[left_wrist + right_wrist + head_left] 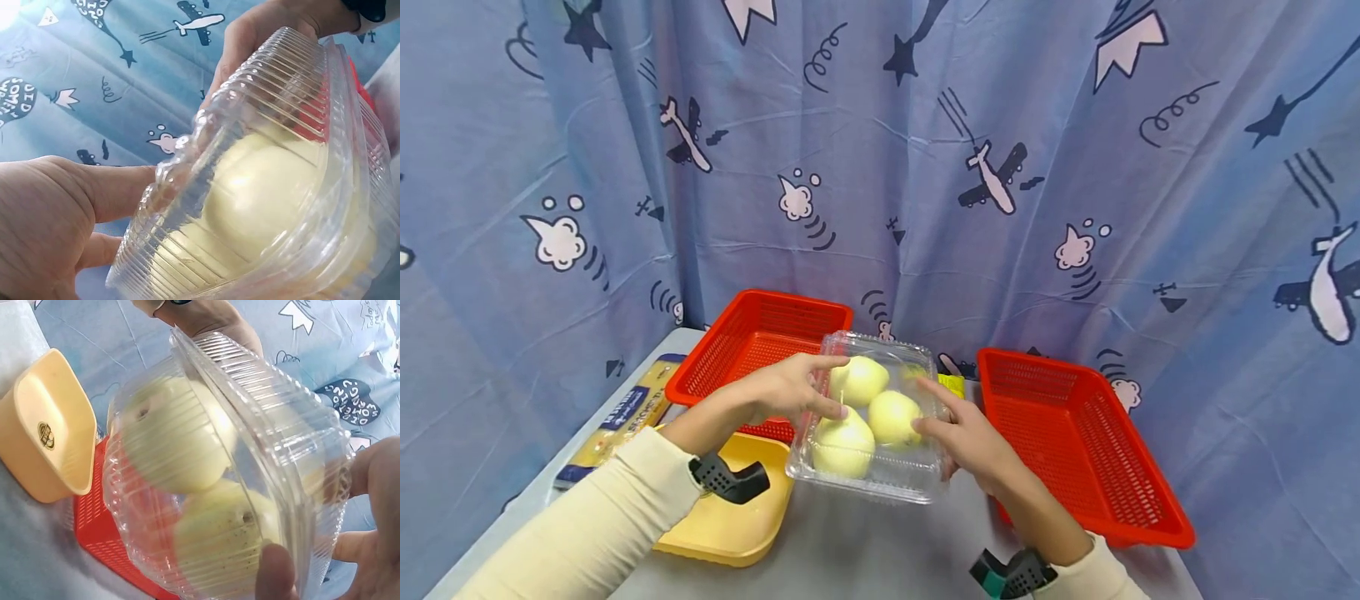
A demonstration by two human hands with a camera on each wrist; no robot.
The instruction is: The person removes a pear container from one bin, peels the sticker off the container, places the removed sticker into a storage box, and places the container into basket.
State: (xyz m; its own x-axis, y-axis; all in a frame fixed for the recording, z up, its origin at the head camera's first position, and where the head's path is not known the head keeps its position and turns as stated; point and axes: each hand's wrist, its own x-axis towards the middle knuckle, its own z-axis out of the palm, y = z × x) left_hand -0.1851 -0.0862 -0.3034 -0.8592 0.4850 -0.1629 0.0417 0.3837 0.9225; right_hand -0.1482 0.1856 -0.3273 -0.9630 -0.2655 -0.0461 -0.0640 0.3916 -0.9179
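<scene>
A clear plastic clamshell box is held up over the table, tilted, between my two hands. Three pale yellow pears are inside: one near the front, one in the middle and one at the back. My left hand grips the left side, its thumb and a finger spread over the top. On the right side, my right hand holds the box, thumb and fingers around its edge. The left wrist view shows the ridged wall close up; the lid lies over the pears.
A red basket stands at the back left, with a yellow tub in front of it. Another red basket is on the right. A yellow and blue packet lies by the left edge. Behind the box shows a small yellow item.
</scene>
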